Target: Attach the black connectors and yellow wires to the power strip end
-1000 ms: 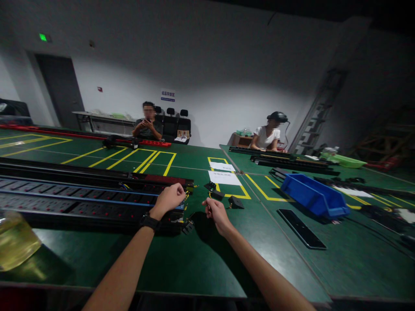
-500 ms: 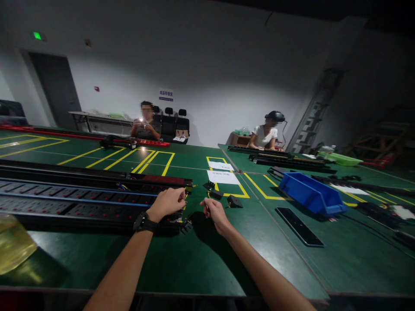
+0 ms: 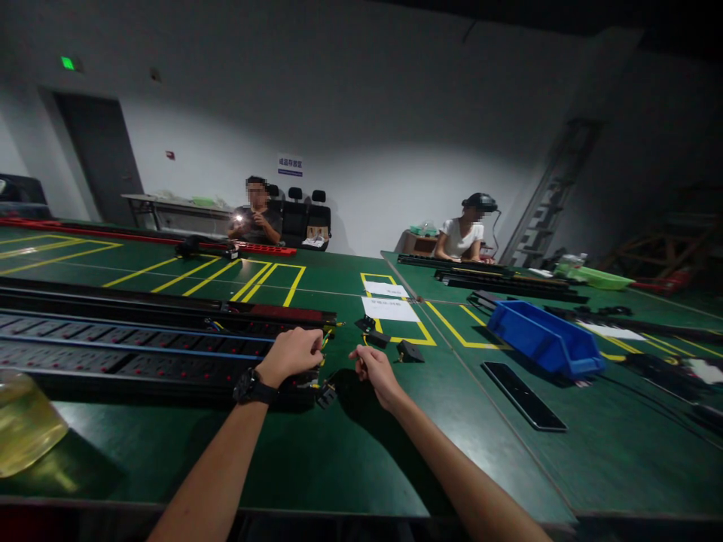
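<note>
My left hand point(image 3: 294, 352) is closed, resting over the end of a long black power strip point(image 3: 169, 363) with red dots along its face. Yellow-green wires point(image 3: 326, 339) stick out at its fingertips. To the right, my right hand point(image 3: 373, 369) is pinched just above the table; whatever is between its fingers is too small to make out. A small black socket-like piece point(image 3: 326, 395) lies between the hands at the strip's end. Beyond my right hand are a black end piece point(image 3: 410, 351) and another small black part point(image 3: 376, 338) with a yellow wire.
A blue bin point(image 3: 545, 339) and a phone point(image 3: 524, 395) lie to the right. White paper sheets point(image 3: 389, 309) are ahead on the green table point(image 3: 350, 459). A yellowish clear container point(image 3: 28, 429) stands at left. Two people sit across the table.
Both my hands keep nearly the same place and pose. Across the table, the person on the left has shifted their hands, and a bright light there has moved slightly left and down.
</note>
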